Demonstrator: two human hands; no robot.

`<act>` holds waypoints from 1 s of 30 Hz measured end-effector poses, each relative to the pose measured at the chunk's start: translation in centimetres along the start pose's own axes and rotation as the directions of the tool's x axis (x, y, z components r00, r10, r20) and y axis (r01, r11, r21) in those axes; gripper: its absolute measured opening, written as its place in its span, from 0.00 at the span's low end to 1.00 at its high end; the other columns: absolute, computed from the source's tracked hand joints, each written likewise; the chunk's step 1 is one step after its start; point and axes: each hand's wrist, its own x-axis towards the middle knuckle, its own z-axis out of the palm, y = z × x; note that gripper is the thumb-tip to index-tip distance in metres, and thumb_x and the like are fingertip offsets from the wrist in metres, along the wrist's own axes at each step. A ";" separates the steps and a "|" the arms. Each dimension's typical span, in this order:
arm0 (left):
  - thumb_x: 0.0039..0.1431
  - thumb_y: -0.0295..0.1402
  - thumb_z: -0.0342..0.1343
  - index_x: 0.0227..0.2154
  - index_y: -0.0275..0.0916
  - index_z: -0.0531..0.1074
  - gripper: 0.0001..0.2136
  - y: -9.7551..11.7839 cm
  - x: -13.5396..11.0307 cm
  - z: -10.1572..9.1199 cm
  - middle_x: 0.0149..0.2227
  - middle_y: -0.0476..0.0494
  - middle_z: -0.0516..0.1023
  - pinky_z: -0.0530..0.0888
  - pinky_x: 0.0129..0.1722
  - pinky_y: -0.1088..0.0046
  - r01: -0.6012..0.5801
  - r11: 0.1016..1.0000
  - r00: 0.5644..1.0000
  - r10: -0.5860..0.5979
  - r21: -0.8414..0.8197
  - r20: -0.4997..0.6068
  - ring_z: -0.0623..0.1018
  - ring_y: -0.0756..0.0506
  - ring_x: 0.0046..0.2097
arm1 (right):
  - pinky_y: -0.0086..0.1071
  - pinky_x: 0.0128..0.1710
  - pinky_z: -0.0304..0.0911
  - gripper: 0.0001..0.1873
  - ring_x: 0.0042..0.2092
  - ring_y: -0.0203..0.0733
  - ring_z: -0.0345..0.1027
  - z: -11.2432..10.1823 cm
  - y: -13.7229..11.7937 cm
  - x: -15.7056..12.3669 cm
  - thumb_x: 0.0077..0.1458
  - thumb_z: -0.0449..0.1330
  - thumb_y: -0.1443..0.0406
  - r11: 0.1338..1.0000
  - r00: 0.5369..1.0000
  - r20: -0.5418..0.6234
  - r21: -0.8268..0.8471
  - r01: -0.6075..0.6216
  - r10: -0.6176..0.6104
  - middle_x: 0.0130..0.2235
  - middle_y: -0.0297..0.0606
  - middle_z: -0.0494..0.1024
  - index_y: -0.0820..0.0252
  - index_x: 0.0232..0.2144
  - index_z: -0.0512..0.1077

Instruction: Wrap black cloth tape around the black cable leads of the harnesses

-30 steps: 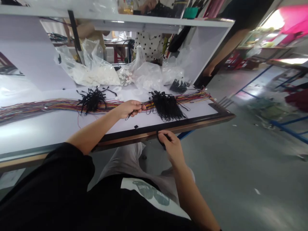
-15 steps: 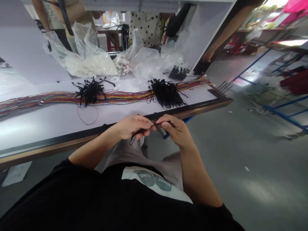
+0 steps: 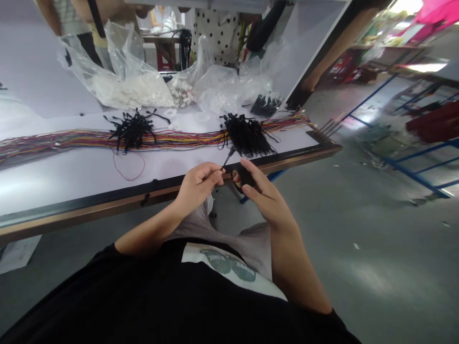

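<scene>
Between the thumb and fingers of my left hand [image 3: 201,184] is pinched a short black cable [image 3: 226,160], its thicker end pointing up toward the table. My right hand [image 3: 268,198] grips a roll of black tape [image 3: 244,179], with the ring's opening facing left. The two hands are close together but apart, over the table's front edge. Just beyond them lies a pile of black cables [image 3: 247,136] on top of long coloured wires [image 3: 186,140]. A second black cable pile [image 3: 132,130] sits farther left on the same wires.
Clear plastic bags of white parts [image 3: 131,91] stand along the back of the white table [image 3: 79,177]. A dark bundle [image 3: 265,105] lies at the back right. Metal rods [image 3: 328,128] stick out at the right corner. Another person's arm [image 3: 333,55] hangs beyond the right panel.
The black cable was stretched between both hands; now only my left hand has it, its end turned upward. The tape roll has come into sight in my right hand.
</scene>
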 end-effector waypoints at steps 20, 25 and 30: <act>0.52 0.28 0.52 0.24 0.39 0.68 0.03 -0.7 -0.1 1.8 0.25 0.51 0.71 0.68 0.33 0.76 -0.048 0.991 0.999 0.050 0.128 -0.012 0.70 0.51 0.30 | 0.40 0.41 0.62 0.24 0.43 0.48 0.71 1.5 -1.0 -1.0 0.53 0.55 0.56 0.895 0.998 -0.007 -0.443 0.054 -0.064 0.42 0.41 0.77 0.55 0.52 0.62; 0.51 0.28 0.51 0.24 0.38 0.67 0.03 -1.0 -0.4 2.2 0.24 0.52 0.68 0.67 0.31 0.76 0.046 0.998 0.999 -0.046 0.053 0.006 0.68 0.52 0.28 | 0.38 0.38 0.57 0.19 0.37 0.46 0.71 1.8 -1.0 -1.4 0.58 0.49 0.58 0.715 0.988 -0.026 -0.693 0.090 -0.150 0.37 0.40 0.80 0.54 0.49 0.67; 0.53 0.30 0.51 0.26 0.39 0.66 0.03 -2.2 -0.9 3.1 0.26 0.51 0.68 0.66 0.33 0.75 0.012 0.998 1.000 -0.013 0.063 0.010 0.68 0.52 0.30 | 0.35 0.33 0.55 0.15 0.31 0.43 0.69 2.0 -0.1 -1.1 0.57 0.49 0.58 0.743 0.984 -0.161 -0.668 -0.051 -0.078 0.29 0.37 0.79 0.53 0.35 0.75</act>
